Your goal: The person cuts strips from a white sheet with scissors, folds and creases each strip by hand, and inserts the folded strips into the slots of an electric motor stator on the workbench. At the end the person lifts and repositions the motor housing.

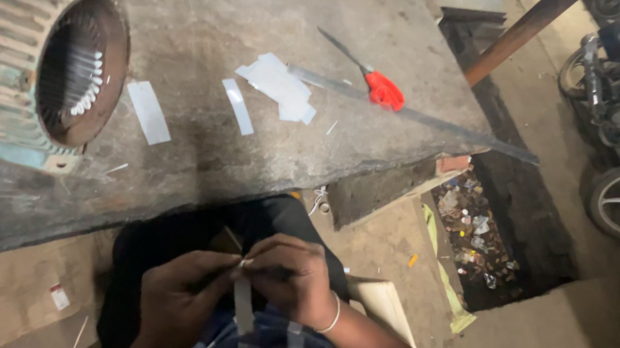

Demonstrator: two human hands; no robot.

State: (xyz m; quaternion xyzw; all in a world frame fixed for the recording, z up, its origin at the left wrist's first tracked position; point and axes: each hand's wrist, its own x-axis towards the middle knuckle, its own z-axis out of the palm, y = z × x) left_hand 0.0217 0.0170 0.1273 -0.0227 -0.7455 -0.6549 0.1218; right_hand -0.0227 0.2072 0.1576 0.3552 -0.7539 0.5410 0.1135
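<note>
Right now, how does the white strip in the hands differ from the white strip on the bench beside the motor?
The strip in the hands hangs upright, pinched at its top by both hands; the strip on the bench lies flat, untouched. The held one looks narrower. Both are thin, white and rectangular.

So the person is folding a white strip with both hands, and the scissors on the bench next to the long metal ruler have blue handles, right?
Not quite: the head view shows the scissors have red handles, not blue. The rest holds: they lie on the bench next to the long metal ruler, and the left hand and right hand both pinch the white strip.
</note>
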